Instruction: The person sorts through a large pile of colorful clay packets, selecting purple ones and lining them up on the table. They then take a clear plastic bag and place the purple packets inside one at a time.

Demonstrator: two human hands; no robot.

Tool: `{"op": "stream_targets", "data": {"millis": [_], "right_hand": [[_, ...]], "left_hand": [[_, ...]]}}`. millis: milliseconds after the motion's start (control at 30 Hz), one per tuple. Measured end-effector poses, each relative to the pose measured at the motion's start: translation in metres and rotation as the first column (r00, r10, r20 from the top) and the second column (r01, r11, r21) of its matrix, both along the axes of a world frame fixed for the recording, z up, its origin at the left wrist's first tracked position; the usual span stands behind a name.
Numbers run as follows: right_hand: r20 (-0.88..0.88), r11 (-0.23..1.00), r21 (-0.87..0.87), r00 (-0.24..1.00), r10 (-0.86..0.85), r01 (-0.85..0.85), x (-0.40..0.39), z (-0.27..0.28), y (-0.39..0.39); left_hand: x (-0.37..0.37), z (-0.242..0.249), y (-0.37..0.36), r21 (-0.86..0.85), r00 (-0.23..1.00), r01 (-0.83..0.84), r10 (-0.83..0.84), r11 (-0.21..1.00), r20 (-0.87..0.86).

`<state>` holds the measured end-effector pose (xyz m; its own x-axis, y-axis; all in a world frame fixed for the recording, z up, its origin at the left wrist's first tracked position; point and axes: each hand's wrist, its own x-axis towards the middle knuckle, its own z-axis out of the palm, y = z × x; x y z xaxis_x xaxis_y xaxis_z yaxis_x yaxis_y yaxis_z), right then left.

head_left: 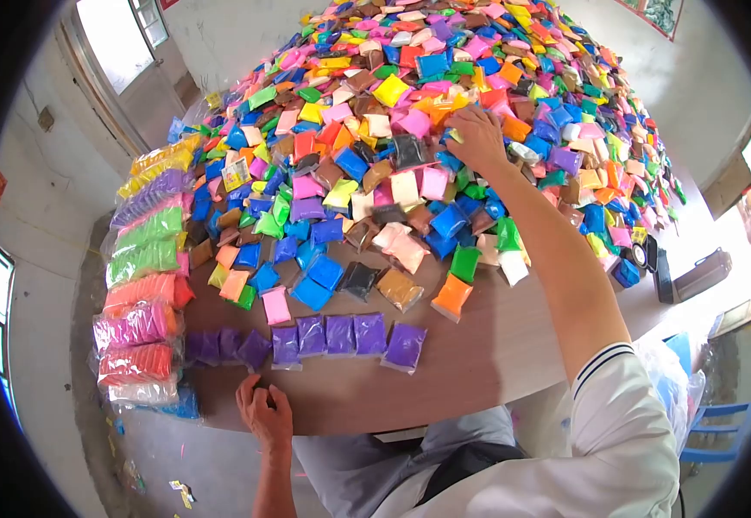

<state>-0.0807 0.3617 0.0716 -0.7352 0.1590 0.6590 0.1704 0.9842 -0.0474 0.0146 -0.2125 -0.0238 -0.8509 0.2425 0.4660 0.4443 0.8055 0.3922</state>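
My right hand [476,140] reaches far into a large heap of small colored packets, its fingers spread downward and touching the packets beside an orange packet [444,110]. The fingertips are partly hidden there. Near the table's front edge, my left hand [265,413] is loosely curled with its fingers apart and nothing in it. Just beyond it lies a row of purple packets; the rightmost purple packet [405,347] sits a little apart from the others. At the row's left end the purple packets [207,347] overlap.
Bundles of same-colored packets in clear bags, among them a green bundle [144,244] and a red bundle [138,364], line the table's left edge. A dark case [703,270] lies at the right. A blue chair [721,432] stands at lower right. Bare brown tabletop [496,354] shows in front.
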Motion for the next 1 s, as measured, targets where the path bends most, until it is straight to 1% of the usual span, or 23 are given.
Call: {"op": "stream_targets", "data": {"millis": [100,133,267,367,433,500,567,667,767,867,967,1000], "right_hand": [[-0.223,0.990,0.061,0.969,-0.110,0.126,0.008,0.007,-0.006],[-0.265,0.984,0.075,0.955,-0.137,0.162,0.010,0.011,-0.009],[-0.382,0.998,0.062,0.924,0.022,0.001,-0.008,0.019,-0.033],[-0.316,0.983,-0.032,0.934,0.164,-0.183,-0.030,0.020,-0.073],[-0.275,0.940,-0.060,0.911,0.307,-0.335,-0.053,0.016,-0.102],[0.001,0.908,-0.253,0.938,0.347,-0.336,-0.074,0.016,-0.141],[0.171,0.892,-0.272,0.894,0.413,-0.360,-0.108,0.005,-0.174],[0.279,0.926,-0.266,0.898,0.339,-0.267,-0.140,-0.029,-0.199],[0.312,0.957,-0.262,0.928,0.205,-0.123,-0.157,-0.042,-0.201],[0.424,0.970,-0.198,0.880,0.212,-0.138,-0.159,-0.033,-0.184],[0.405,0.998,0.033,0.914,0.031,-0.049,-0.160,-0.034,-0.171],[0.387,0.997,0.075,0.921,-0.030,0.001,-0.162,-0.038,-0.165]], "left_hand": [[-0.002,-0.001,0.000,-0.024,1.000,0.013,-0.013,1.000,-0.021],[-0.002,-0.002,-0.001,-0.040,0.999,0.013,-0.014,0.999,-0.029],[-0.003,-0.002,-0.001,-0.053,0.999,0.007,-0.009,0.999,-0.039],[-0.003,-0.003,-0.002,-0.076,0.998,0.012,-0.016,0.997,-0.053],[-0.003,-0.001,0.001,-0.077,0.999,0.008,-0.012,0.997,-0.050],[-0.002,-0.001,0.001,-0.086,0.999,0.009,-0.013,0.996,-0.038],[-0.003,-0.001,-0.001,-0.101,1.000,0.016,-0.018,0.995,-0.025],[-0.004,-0.001,0.000,-0.113,0.999,0.013,-0.016,0.993,-0.029],[-0.004,-0.002,0.000,-0.113,1.000,0.011,-0.013,0.994,-0.016],[-0.006,-0.005,-0.003,-0.091,1.000,0.002,-0.003,0.996,-0.017],[-0.004,-0.005,-0.005,-0.088,1.000,-0.023,0.023,0.996,-0.001],[-0.003,-0.004,-0.007,-0.083,0.999,-0.033,0.034,0.996,0.005]]}}
